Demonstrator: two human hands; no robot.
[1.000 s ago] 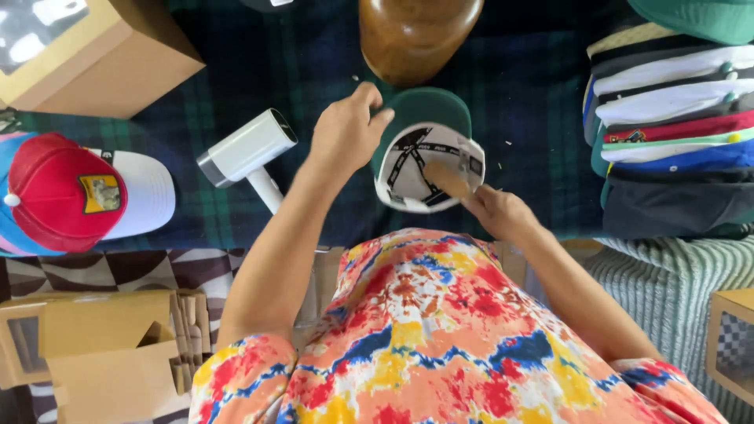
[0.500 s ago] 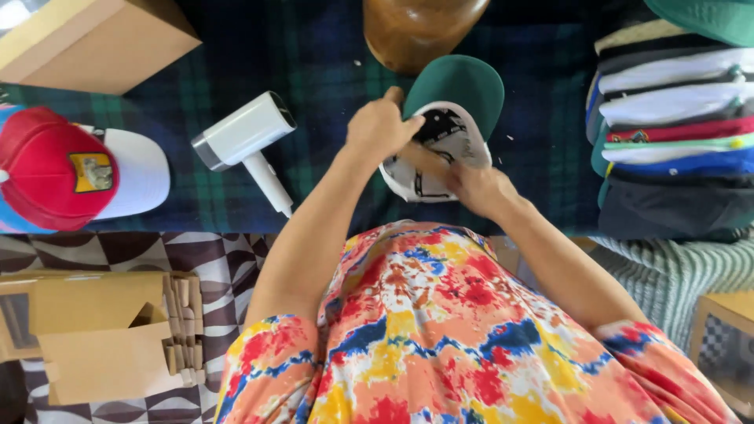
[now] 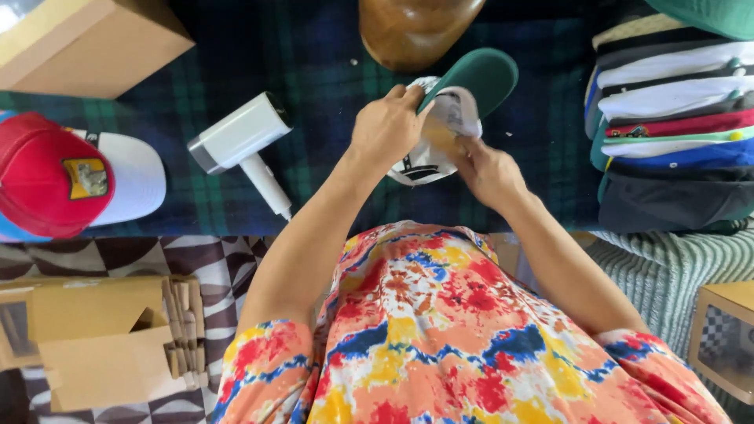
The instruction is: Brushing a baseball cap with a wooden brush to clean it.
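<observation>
Mid-handling: cap (image 3: pixel 463 94) with green brim held just below the wooden form (image 3: pixel 416 27), left hand (image 3: pixel 386 126) gripping its crown, right hand (image 3: pixel 488 169) pinching the inner lining. Next, probably a steady two-handed reshaping.

Cap (image 3: pixel 459 110) in hands: green brim, white inside. Bench (image 3: pixel 314 78) cloth: dark blue and green checks. Steamer (image 3: pixel 239 141): white. Other cap (image 3: pixel 75 177): red and white. Box (image 3: pixel 86 43): brown. Shirt (image 3: pixel 448 338): orange, red, blue, yellow splashes. Floor (image 3: pixel 212 267): black and white checks.
</observation>
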